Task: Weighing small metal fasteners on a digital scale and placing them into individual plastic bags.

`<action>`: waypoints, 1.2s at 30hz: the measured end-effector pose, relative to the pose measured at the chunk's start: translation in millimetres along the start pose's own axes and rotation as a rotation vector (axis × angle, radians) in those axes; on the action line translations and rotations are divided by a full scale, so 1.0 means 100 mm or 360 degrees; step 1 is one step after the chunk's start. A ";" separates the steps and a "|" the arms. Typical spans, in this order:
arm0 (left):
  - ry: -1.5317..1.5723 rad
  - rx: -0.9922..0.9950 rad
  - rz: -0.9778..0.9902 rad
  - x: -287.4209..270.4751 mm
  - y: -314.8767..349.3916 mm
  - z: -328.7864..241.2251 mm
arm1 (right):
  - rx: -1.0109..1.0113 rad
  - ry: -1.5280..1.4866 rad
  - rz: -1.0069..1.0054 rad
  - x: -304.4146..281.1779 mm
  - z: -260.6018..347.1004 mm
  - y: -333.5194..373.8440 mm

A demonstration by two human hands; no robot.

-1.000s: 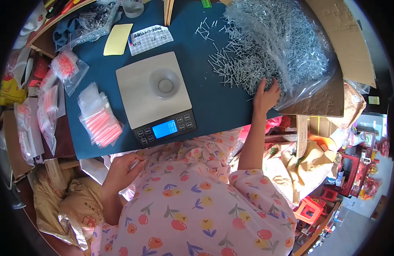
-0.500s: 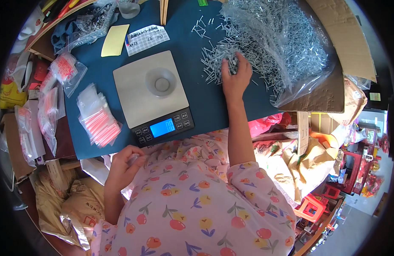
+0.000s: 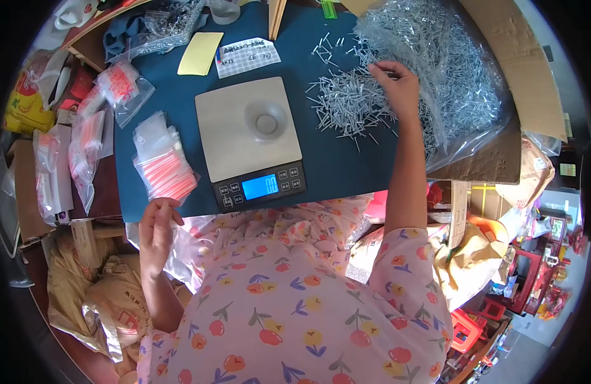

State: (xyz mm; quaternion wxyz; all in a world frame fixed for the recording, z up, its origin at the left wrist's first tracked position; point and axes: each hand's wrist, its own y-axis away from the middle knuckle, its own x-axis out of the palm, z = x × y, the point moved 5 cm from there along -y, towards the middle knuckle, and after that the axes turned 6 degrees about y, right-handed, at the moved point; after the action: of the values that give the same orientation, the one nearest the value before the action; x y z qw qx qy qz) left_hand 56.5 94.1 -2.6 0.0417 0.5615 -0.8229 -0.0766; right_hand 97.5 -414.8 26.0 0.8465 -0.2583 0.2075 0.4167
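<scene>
Cup (image 3: 266,123) on scale (image 3: 226,144) empty, bags (image 3: 167,171) look flat — none filled AFAICT. My R grip (image 3: 401,89) narrow over loose screws (image 3: 350,102), L grip (image 3: 156,232) half-curled nr bags — can't tell if holding.

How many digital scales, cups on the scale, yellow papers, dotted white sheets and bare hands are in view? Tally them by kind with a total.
Digital scale: 1
Cup on the scale: 1
Yellow paper: 1
Dotted white sheet: 1
Bare hands, left hand and right hand: 2
Total: 6
</scene>
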 end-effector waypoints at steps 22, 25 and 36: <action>0.0176 0.0018 -0.0324 -0.05 0.05 0.16 | 0.0084 -0.0557 -0.0235 0.26 0.01 -0.07; 0.0267 0.0002 -0.0322 0.00 0.03 0.16 | 0.0539 -0.1199 -0.0276 0.29 0.04 -0.05; 0.0224 0.0005 -0.0210 0.28 -0.04 0.12 | 0.0477 -0.1670 0.0431 1.45 0.98 0.74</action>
State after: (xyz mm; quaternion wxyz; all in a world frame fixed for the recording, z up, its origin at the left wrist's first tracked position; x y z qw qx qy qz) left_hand 48.4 67.2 -15.8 0.0934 0.6184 -0.7794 -0.0382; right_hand 133.0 -229.5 0.9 0.8026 0.1357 -0.1532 0.5603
